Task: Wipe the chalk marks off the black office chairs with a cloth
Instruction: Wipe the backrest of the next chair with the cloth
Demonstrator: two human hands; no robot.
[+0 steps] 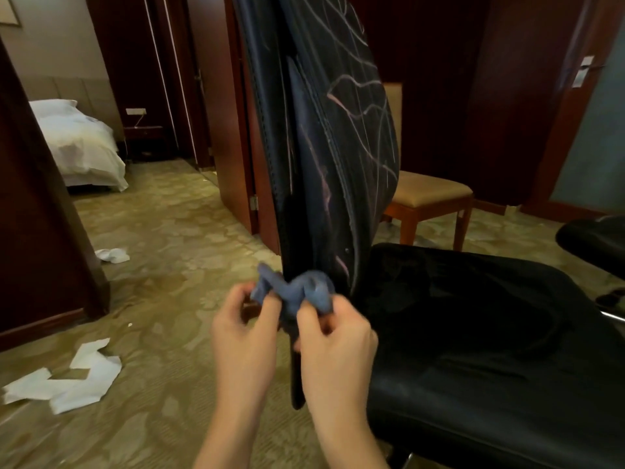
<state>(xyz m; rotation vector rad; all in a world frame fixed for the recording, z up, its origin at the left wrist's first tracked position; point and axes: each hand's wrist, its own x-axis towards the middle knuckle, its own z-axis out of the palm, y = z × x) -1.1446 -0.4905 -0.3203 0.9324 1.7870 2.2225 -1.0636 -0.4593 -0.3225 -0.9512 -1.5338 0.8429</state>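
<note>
A: Both hands low in frame, close together. Left hand [241, 319] pinches one end of the blue cloth [297, 292]; right hand [333, 328] pinches the other. Cloth bunched and twisted between them, not spread flat.

B: Cloth touching the chair?

A: Cannot tell. It sits in front of the foot of the backrest [324, 137], near or against it. Looks like the cloth is being regathered, by my reading, not wiping.

B: Where are the marks from there?

A: Chalk marks [358, 99] run up the backrest, pale pink and white lines, above and slightly right of the hands. Backrest's long axis stands near vertical, tilted a little. Seat [473, 333] is to the right of the hands; no marks made out on it, too dark.

B: Nearer hand?

A: Right hand, it lies on the backrest side. Likely move is upward along that axis.

B: Surroundings?

A: Torn paper [67, 384] on the carpet [169, 231] to the left, wooden chair [429, 198] behind, second black chair [595, 238] at right edge.
</note>
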